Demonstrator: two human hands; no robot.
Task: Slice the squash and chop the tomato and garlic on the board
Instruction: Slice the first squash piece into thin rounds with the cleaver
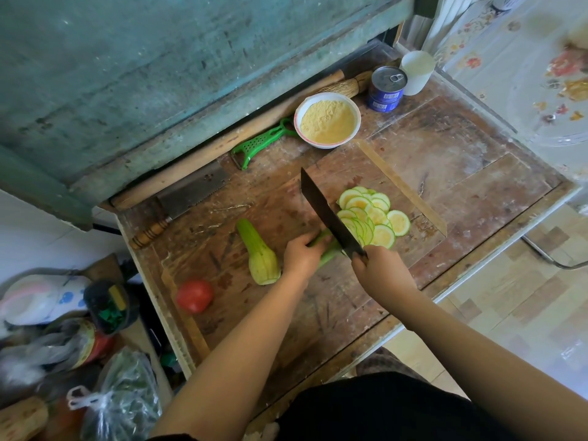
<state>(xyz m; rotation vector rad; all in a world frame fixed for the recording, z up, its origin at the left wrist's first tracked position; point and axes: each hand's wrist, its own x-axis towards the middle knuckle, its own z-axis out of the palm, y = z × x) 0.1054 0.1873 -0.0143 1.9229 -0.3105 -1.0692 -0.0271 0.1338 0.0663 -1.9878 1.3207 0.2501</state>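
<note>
Head view, steeply downward — close above the board (375, 173)

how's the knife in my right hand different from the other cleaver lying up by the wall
The knife in your right hand has a dark blade and is tilted over the squash; the spare cleaver lies flat and untouched. The spare cleaver's blade is pale grey metal, against the knife's near-black one. The cleaver's ringed wooden handle shows, while the knife's handle is hidden in your grip. Both have broad rectangular blades.
</note>
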